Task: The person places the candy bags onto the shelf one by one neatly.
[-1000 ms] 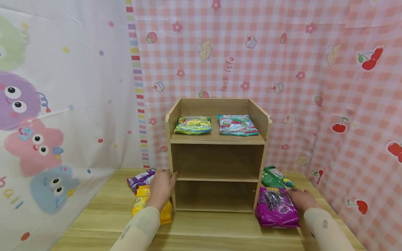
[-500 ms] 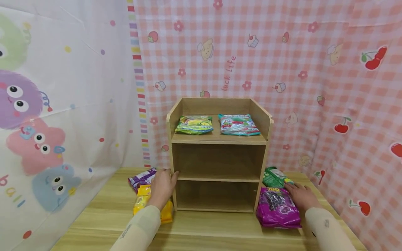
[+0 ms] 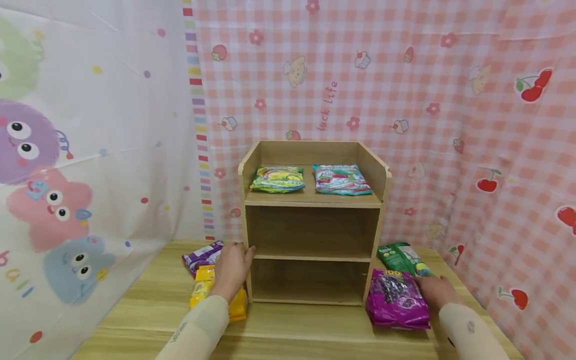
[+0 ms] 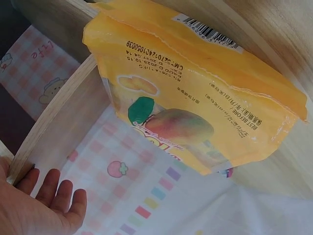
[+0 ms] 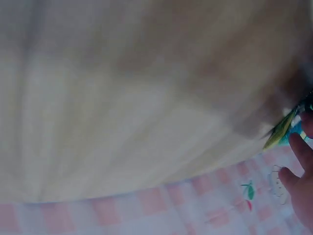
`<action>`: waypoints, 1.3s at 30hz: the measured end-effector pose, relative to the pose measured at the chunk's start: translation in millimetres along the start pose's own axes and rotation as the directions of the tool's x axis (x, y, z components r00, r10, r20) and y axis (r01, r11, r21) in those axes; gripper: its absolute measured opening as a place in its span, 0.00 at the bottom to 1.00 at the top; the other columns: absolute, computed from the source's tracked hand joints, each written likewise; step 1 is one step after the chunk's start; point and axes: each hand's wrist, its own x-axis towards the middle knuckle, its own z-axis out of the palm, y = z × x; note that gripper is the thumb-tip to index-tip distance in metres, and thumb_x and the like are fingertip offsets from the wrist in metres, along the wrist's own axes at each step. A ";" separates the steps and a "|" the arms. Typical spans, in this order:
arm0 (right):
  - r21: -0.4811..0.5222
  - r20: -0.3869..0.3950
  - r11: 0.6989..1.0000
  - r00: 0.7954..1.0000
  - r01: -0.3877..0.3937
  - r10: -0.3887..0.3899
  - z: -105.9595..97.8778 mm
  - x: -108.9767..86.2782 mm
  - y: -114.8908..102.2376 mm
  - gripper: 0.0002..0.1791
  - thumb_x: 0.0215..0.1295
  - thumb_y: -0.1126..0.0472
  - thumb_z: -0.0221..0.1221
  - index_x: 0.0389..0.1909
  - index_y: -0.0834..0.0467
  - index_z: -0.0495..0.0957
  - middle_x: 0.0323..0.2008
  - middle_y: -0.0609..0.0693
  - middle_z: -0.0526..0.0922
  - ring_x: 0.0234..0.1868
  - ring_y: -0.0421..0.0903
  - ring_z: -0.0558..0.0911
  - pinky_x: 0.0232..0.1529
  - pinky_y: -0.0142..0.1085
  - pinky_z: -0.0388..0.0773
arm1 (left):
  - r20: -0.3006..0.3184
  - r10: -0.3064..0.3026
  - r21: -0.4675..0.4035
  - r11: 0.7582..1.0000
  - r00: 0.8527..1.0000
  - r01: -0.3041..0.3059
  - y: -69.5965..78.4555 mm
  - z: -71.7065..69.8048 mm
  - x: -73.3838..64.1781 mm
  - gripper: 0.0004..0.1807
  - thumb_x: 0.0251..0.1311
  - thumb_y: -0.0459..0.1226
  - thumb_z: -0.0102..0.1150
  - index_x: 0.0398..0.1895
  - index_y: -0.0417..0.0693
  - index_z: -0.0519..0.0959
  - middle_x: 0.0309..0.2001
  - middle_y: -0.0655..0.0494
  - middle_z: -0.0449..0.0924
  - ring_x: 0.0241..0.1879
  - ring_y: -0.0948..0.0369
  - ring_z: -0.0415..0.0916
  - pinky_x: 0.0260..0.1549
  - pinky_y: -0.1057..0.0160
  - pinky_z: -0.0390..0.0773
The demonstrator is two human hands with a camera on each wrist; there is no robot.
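Note:
My left hand (image 3: 232, 270) holds the left side panel of the wooden shelf (image 3: 312, 204), thumb inside and fingers along the outer face. In the left wrist view its fingers (image 4: 61, 198) show beside the panel's edge. A yellow mango snack bag (image 4: 171, 122) lies by that panel, a purple bag (image 3: 202, 257) behind it. My right hand (image 3: 438, 292) is at the near end of a green snack bag (image 3: 402, 258), its fingertips partly hidden there. The right wrist view shows fingers (image 5: 301, 149) at this bag's edge. A purple grape snack bag (image 3: 397, 300) stands just left of the hand.
On the shelf's top lie a yellow-green bag (image 3: 278, 180) and a teal-and-red bag (image 3: 342, 179). The two lower compartments are bare. A checked pink curtain (image 3: 337, 60) hangs behind and at right, a white cartoon curtain (image 3: 135, 175) at left. The wooden table (image 3: 310, 330) extends in front.
My right hand has drawn back a little toward me, and the green bag has turned and shifted toward it. The left hand stays on the shelf's side.

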 end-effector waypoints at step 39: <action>0.383 -0.441 0.878 0.778 -0.288 0.447 -14.8 -35.3 23.1 0.11 0.64 0.70 0.48 0.40 0.74 0.75 0.34 0.77 0.77 0.32 0.74 0.77 0.29 0.63 0.72 | -0.013 0.026 -0.009 1.000 1.000 -0.027 0.0 2.5 1.6 0.23 0.67 0.45 0.60 0.15 0.45 0.70 0.21 0.49 0.70 0.28 0.45 0.76 0.26 0.47 0.75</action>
